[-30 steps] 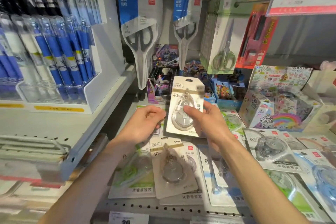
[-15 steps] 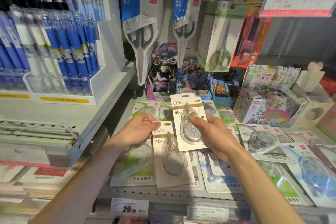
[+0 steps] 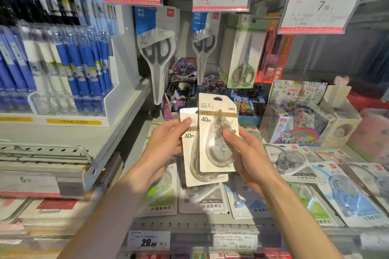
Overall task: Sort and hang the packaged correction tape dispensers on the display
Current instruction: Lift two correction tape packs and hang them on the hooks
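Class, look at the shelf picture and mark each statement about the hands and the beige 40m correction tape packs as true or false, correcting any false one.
1. The right hand holds the front 40m pack. True.
2. The left hand is empty. False: it holds the rear 40m pack.
3. The front pack overlaps the rear pack. True.
4. Both packs already hang on a hook. False: both are held above the shelf.
5. Packaged scissors hang behind the packs. True.
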Available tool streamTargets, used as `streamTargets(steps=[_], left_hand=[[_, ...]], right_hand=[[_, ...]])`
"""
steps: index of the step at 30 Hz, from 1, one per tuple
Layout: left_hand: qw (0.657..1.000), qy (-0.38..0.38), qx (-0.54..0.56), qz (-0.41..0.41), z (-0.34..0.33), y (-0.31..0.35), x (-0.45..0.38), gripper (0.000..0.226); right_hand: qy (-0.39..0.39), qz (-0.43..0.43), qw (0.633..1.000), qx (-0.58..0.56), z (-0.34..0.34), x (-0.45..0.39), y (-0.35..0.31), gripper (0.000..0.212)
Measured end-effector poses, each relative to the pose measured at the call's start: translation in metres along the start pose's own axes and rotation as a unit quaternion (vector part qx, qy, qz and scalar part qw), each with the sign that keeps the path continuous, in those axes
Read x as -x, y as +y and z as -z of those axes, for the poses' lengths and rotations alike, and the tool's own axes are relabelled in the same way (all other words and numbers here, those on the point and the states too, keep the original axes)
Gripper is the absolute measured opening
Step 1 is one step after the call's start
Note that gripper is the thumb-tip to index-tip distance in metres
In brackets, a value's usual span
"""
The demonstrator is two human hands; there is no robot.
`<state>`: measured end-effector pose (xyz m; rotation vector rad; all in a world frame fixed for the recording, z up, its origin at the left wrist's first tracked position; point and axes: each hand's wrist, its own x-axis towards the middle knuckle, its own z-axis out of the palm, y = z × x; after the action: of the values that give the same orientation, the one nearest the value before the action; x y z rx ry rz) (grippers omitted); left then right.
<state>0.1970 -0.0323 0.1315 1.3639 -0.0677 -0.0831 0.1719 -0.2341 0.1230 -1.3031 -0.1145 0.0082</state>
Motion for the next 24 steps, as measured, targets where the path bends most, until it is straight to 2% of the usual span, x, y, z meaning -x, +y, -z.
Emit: streamTargets(steps=[4,7,11,15,18,21,24], left_hand=[[0.991,-0.130,0.000,-0.015,-0.012,-0.012,0.020,0.045],[0.985,-0.167,0.027,-0.022,-0.027,-0.015,0.028,0.044],[0.986,-0.159,0.018,-0.055,-0.054,-0.015,0.037,0.037],[0.987,-0.140,0.012,-0.079,-0.089,-0.018,0.038,0.025],[0.987,-0.119,0.003,-0.105,-0.118,-0.019,0.037,0.024],[0.986,-0.112,-0.007,-0.127,-0.159,-0.022,0.039,0.019],[0.982,-0.108,-0.021,-0.153,-0.205,-0.024,0.043,0.017]], right_hand=[[0.042,0.045,0.998,-0.010,0.001,0.019,-0.012,0.051],[0.065,0.062,0.996,0.021,0.011,0.034,-0.018,0.048],[0.084,0.082,0.992,0.043,0.037,0.054,-0.028,0.039],[0.114,0.094,0.988,0.043,0.071,0.076,-0.045,0.047],[0.146,0.092,0.984,0.044,0.101,0.091,-0.058,0.045],[0.166,0.097,0.979,0.059,0.145,0.108,-0.070,0.032],[0.176,0.104,0.976,0.078,0.198,0.124,-0.085,0.032]])
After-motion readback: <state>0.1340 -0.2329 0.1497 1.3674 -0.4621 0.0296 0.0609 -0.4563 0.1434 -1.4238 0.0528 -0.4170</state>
